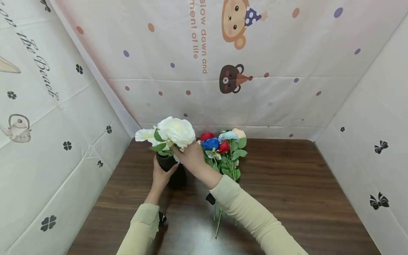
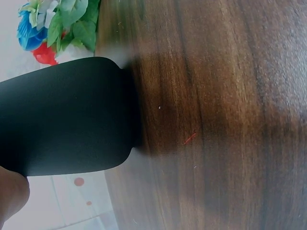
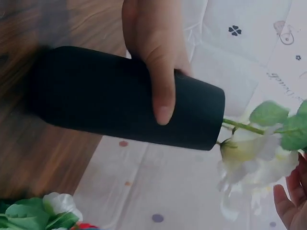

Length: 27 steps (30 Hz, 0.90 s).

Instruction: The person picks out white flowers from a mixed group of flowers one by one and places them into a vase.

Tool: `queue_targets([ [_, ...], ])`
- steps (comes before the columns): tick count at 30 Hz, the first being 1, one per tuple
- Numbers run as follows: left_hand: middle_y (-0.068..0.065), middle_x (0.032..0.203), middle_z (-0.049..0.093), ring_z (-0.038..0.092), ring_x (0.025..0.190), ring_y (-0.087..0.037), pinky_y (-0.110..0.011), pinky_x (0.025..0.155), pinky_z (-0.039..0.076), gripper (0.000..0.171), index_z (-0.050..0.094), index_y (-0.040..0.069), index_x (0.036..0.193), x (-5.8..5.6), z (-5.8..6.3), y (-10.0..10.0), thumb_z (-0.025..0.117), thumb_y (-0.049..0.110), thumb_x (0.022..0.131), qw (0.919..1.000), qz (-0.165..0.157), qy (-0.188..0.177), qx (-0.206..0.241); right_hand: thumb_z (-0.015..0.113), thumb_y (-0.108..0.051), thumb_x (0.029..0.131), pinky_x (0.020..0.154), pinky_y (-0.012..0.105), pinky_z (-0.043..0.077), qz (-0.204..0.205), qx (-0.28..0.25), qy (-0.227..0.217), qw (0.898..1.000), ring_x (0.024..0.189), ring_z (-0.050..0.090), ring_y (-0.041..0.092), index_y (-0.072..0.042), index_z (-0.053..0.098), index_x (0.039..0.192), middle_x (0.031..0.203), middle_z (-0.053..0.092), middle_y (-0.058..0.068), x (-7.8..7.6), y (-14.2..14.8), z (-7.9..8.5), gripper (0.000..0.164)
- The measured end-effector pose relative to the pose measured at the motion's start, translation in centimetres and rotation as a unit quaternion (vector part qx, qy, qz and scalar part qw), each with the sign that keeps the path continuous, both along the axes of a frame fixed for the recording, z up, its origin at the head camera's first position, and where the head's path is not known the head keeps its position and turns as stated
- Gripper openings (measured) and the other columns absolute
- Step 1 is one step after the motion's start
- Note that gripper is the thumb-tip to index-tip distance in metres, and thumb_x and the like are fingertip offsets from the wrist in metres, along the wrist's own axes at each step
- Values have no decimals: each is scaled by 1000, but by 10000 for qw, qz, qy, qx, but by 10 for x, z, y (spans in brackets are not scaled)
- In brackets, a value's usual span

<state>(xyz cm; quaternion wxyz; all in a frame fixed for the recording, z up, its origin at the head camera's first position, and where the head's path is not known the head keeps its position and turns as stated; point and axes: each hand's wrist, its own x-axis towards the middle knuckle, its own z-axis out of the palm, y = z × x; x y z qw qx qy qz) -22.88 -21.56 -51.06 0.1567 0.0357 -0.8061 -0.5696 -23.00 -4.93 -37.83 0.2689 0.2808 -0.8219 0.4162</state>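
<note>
The black vase (image 3: 105,96) stood on the wooden surface (image 1: 280,184), though its foot melted into a dark shadow and the line where the two met could not be made out. The left hand (image 1: 162,174) gripped the vase, its thumb laid across the black wall; the fingers round the far side were hidden. In the left wrist view little of that hand showed beyond a blurred bit of skin at the edge, and the vase's upper end was cut off.

Above the vase's mouth sat a large white rose (image 1: 176,131), with a second white flower (image 1: 145,134) to its left. One green stem (image 3: 244,126) reached the mouth; how far it ran inside was out of sight. The right hand (image 1: 192,159) was at the rose, thumb under the bloom. Petals covered its fingertips, and the right wrist view cropped it, so whether it pinched the stem could not be told.

Right of the vase lay a bunch of flowers (image 1: 234,156) with blue, red and pale heads, its middle stems partly covered by the right forearm and sleeve (image 1: 251,216).
</note>
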Motion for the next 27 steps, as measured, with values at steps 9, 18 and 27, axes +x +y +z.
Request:
queue_targets([
  [9,-21,157,31,35,143,-39,-58,117,29,100,14,6,157,-2,-3,0,79,17,82,9994,130,288,-120,77,-13,84,78,35,56,343,-81,217,9991,88,67,25,-3,74,98,92,74,11,-13,71,-44,17],
  [18,-21,157,31,34,144,-39,-58,117,28,99,16,6,156,-3,-3,0,79,15,82,9993,97,352,-42,61,-13,98,72,33,55,-1008,-352,-1905,9759,86,67,30,3,70,109,100,72,19,-28,182,-103,22],
  [27,-20,157,31,34,144,-38,-58,117,28,98,16,7,156,-4,-3,0,80,15,82,9991,117,407,-84,42,-21,106,99,52,50,-463,18,-4904,8702,128,51,45,7,55,135,140,53,29,-47,218,-145,42],
])
